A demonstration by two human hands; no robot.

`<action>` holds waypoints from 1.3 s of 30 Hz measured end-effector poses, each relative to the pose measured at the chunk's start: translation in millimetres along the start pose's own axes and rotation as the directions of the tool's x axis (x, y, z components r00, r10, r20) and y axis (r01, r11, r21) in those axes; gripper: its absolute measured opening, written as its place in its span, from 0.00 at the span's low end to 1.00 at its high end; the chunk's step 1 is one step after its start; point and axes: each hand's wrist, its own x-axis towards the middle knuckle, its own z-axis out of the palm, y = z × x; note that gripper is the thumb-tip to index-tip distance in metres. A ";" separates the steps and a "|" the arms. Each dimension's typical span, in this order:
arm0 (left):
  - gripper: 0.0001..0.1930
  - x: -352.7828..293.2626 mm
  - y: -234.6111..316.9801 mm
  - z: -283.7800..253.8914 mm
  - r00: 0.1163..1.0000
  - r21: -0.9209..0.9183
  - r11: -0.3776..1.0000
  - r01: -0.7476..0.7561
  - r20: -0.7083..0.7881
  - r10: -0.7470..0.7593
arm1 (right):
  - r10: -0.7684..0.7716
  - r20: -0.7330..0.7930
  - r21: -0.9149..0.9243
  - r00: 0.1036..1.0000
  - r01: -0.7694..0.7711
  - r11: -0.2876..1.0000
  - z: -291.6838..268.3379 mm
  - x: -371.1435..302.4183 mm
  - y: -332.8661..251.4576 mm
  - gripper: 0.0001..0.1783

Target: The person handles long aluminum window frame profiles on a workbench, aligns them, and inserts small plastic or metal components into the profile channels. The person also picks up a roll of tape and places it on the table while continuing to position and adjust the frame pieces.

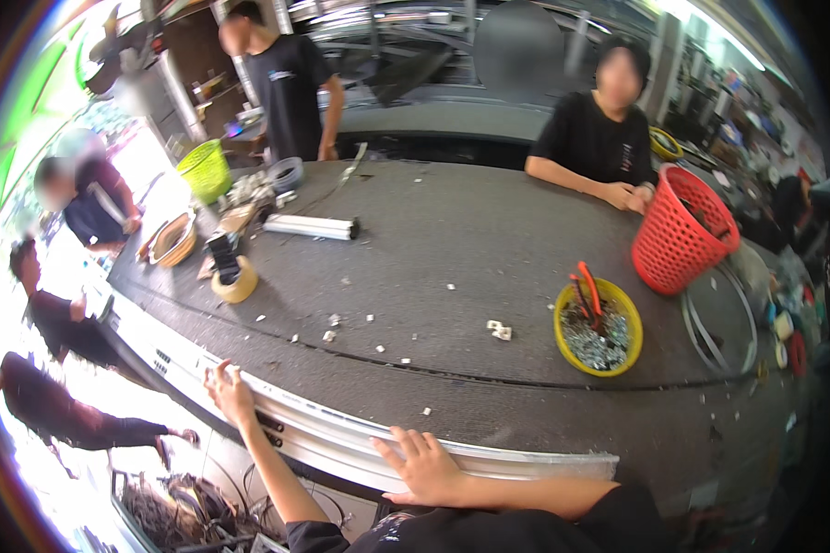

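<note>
A long white-silver metal profile (pixel 327 441) lies along the near edge of the dark worktable (pixel 406 240). My left hand (pixel 231 396) rests on its upper edge, fingers apart and slightly bent. Farther right, my right hand (pixel 426 468) lies across the same profile with its fingers spread and nothing grasped. Dark slots or fittings (pixel 269 429) show in the profile's side just right of my left hand. The profile's right end sits close to my right forearm. Small white pieces (pixel 499 330) are scattered on the tabletop beyond my hands.
At right stand a yellow bowl (pixel 634 336) of small metal parts with orange-handled pliers (pixel 590 288), and a red basket (pixel 678 230). A tape roll (pixel 237 284), white tube (pixel 310 227) and green basket (pixel 205 172) are at left. Several people stand around the table.
</note>
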 end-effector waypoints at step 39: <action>0.15 0.2 1.1 0.3 0.999 0.016 1.000 0.002 -0.033 -0.001 | -0.017 -0.044 0.002 0.999 0.017 1.000 7.8 -0.6 3.1 0.60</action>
